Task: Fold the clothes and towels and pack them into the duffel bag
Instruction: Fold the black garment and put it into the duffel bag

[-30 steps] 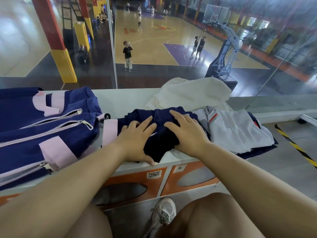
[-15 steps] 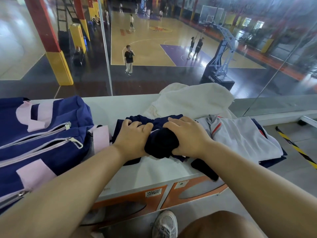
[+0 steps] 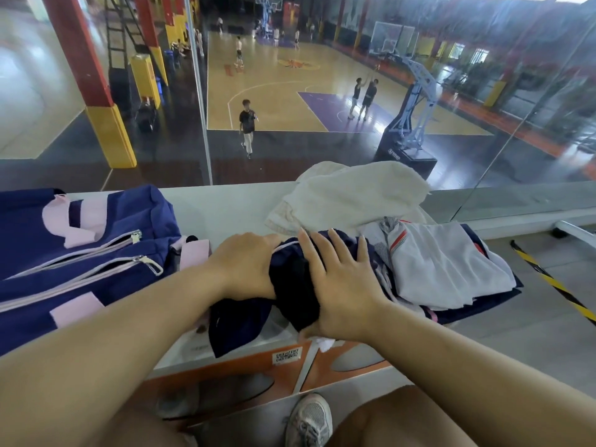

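Note:
A dark navy garment (image 3: 292, 285) lies bunched on the white ledge (image 3: 232, 208), one end hanging over the front edge. My left hand (image 3: 248, 266) grips its left side with curled fingers. My right hand (image 3: 338, 282) presses flat on its right side, fingers spread. To the left lies the navy and pink duffel bag (image 3: 80, 253), its zippers shut. A cream towel (image 3: 351, 195) is heaped behind the garment. To the right lies a white shirt (image 3: 442, 262) with a red stripe, on top of more dark cloth.
A glass wall rises just behind the ledge, with a basketball court and several people far below. Orange panels (image 3: 254, 366) front the ledge. My knees and a grey sneaker (image 3: 309, 421) are below. Yellow-black floor tape (image 3: 554, 282) runs at the right.
The navy garment has been gathered from a flat spread into a bunch. My left hand went from flat to gripping it. My right hand closed on it, then flattened again.

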A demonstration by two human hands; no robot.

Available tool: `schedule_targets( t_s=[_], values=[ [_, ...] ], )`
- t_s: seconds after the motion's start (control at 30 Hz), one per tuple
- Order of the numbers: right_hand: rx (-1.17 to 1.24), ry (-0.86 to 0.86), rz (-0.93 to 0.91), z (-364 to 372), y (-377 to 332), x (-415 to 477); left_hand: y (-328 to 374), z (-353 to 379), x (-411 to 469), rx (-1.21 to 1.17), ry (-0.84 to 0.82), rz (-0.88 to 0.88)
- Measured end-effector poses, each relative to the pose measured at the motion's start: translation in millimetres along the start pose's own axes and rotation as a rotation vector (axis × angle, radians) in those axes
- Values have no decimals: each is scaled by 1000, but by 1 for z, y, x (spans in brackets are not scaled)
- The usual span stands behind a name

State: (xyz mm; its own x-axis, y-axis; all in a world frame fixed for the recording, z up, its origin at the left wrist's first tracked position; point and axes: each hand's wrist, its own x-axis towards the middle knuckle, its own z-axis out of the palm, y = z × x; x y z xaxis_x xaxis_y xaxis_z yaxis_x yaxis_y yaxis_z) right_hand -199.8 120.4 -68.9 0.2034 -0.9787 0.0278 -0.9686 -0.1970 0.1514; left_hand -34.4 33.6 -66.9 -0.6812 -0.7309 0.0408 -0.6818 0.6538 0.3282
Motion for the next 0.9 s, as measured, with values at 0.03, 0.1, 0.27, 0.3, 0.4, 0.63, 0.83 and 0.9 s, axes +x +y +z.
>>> schedule_targets(
  t_s=[0.03,0.1,0.27,0.3,0.4,0.63,0.83,0.9],
  values=[
    [12,41,-1,5,-1,0,-1,-1,-3,-25,-10,-1],
    [35,145,-18,16,0,1,-2,-1,-8,-78,-33,-15],
    [88,227,-13,19,5,10,-4,-1,-11,-158,-56,-58],
    [69,206,-16,16,4,12,-4,-2,-12,-151,-65,-61],
    [27,122,-24,-1,2,19,-5,-9,-20,-172,-73,-68],
    [77,-49,96,-45,4,17,-7,-31,-51,-9,11,6],
    [231,74,319,-73,19,8,-21,-62,-92,152,155,-54],
    [285,152,323,-80,23,12,-35,-71,-108,172,174,-99]
  ],
)
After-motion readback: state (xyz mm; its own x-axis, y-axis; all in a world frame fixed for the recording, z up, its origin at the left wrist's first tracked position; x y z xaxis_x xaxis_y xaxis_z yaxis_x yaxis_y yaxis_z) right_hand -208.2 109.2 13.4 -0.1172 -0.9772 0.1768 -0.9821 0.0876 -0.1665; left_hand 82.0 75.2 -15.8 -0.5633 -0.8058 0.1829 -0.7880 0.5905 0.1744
